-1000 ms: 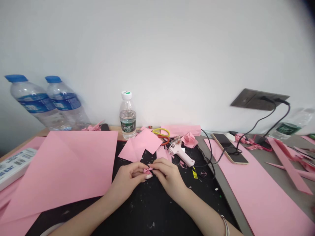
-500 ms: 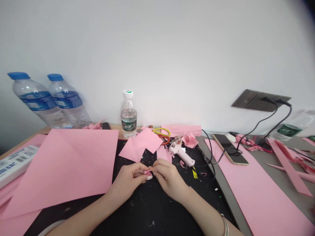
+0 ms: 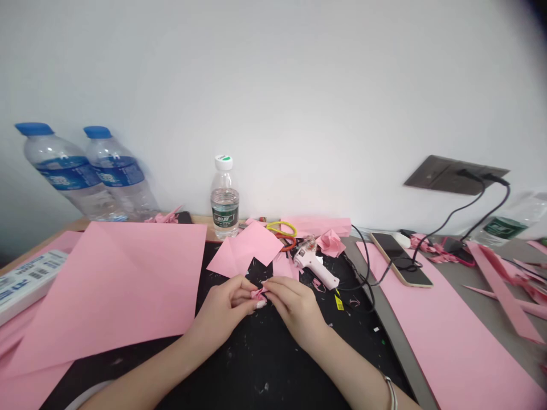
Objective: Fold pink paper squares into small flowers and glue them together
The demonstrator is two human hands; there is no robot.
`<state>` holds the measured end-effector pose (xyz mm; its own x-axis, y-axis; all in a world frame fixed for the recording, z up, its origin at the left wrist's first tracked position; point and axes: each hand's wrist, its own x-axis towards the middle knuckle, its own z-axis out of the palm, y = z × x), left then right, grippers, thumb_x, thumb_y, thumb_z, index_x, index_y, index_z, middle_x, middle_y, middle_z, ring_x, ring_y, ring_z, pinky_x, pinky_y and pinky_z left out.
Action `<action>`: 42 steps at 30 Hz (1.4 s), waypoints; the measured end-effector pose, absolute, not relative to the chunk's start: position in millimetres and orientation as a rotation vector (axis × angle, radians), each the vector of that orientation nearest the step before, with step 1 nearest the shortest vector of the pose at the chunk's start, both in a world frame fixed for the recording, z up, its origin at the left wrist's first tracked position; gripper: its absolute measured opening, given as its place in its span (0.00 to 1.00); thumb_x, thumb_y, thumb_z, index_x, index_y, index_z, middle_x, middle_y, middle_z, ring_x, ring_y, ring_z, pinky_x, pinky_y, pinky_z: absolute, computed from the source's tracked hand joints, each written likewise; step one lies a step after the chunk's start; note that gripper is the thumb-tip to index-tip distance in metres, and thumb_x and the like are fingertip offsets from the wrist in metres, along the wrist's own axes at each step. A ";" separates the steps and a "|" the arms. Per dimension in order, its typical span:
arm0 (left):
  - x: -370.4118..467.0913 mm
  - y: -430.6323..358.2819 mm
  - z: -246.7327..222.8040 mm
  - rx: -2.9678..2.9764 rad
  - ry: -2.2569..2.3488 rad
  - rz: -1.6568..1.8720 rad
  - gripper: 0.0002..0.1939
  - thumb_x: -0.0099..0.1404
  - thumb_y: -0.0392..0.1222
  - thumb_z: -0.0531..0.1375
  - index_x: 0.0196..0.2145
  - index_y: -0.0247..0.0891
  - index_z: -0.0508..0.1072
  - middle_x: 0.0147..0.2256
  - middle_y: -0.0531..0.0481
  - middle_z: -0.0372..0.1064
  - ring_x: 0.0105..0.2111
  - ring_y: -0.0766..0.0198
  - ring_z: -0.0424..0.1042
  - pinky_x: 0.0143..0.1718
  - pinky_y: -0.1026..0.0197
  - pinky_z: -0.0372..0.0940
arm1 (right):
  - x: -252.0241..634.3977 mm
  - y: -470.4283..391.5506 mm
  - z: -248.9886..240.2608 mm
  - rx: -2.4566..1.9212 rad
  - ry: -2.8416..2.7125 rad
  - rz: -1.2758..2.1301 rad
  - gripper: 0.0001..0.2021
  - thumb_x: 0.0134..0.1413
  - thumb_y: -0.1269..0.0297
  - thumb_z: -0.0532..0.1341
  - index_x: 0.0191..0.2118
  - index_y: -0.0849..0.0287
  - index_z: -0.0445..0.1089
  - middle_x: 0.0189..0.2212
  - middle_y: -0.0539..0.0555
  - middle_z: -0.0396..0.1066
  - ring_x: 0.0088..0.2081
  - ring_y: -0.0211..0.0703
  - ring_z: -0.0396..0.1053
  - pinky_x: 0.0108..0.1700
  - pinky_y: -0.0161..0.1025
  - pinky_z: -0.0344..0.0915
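Observation:
A small piece of folded pink paper (image 3: 258,294) is held between both hands above the black mat (image 3: 273,353). My left hand (image 3: 231,304) pinches it between thumb and fingers. On its other side, my right hand (image 3: 294,304) grips the edge with thumb and fingertips pressed together. Fingers cover most of the paper, so its full shape is hidden. Just beyond the hands lie creased pink paper squares (image 3: 252,247). A light pink hot glue gun (image 3: 317,267) rests to the right of them, beside a folded pink paper flower (image 3: 330,244).
Scissors with yellow and orange handles (image 3: 284,229) lie behind the squares. A water bottle (image 3: 225,199) stands by the wall. Large pink sheets (image 3: 141,279) cover the left side. At right are a phone (image 3: 400,259), cables, another pink sheet (image 3: 448,330) and paper strips (image 3: 504,290).
My right fingers have shifted slightly on the pink paper, and more of it shows between the hands. Both hands stay in nearly the same place.

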<state>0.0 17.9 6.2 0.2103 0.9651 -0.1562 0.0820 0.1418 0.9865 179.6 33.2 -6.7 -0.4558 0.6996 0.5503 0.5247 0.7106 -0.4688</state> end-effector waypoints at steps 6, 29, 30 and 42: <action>-1.1 16.7 6.6 1.350 1.177 0.888 0.04 0.56 0.40 0.62 0.30 0.39 0.71 0.31 0.52 0.76 0.36 0.59 0.75 0.39 0.61 0.68 | 180.8 35.7 -1.6 -0.898 -2.299 0.396 0.11 0.61 0.72 0.53 0.44 0.61 0.71 0.41 0.58 0.73 0.41 0.43 0.72 0.44 0.38 0.70; -1.5 20.9 12.9 1.062 1.078 0.986 0.09 0.58 0.44 0.62 0.31 0.37 0.69 0.29 0.54 0.70 0.30 0.68 0.67 0.27 0.70 0.59 | 177.3 32.4 6.3 -1.008 -2.009 0.653 0.10 0.54 0.76 0.55 0.41 0.58 0.65 0.34 0.53 0.67 0.31 0.38 0.66 0.32 0.35 0.65; -1.0 19.7 12.7 1.016 1.052 0.986 0.09 0.58 0.44 0.63 0.32 0.37 0.69 0.31 0.54 0.70 0.31 0.69 0.67 0.29 0.70 0.60 | 176.7 31.2 6.6 -0.999 -2.011 0.678 0.09 0.53 0.76 0.56 0.39 0.58 0.64 0.33 0.52 0.66 0.30 0.38 0.64 0.31 0.35 0.64; 1.6 16.8 11.7 0.904 1.001 0.846 0.13 0.55 0.47 0.64 0.37 0.39 0.72 0.33 0.51 0.73 0.35 0.65 0.73 0.35 0.67 0.66 | 170.1 30.8 2.8 -1.023 -1.795 0.910 0.07 0.53 0.76 0.54 0.33 0.58 0.66 0.30 0.51 0.66 0.31 0.38 0.64 0.29 0.32 0.62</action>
<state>1.6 16.8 11.7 0.3080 0.8959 -0.3201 -0.1671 0.3822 0.9088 170.1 30.8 2.8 -0.2982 0.9006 0.3162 0.2770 0.3987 -0.8743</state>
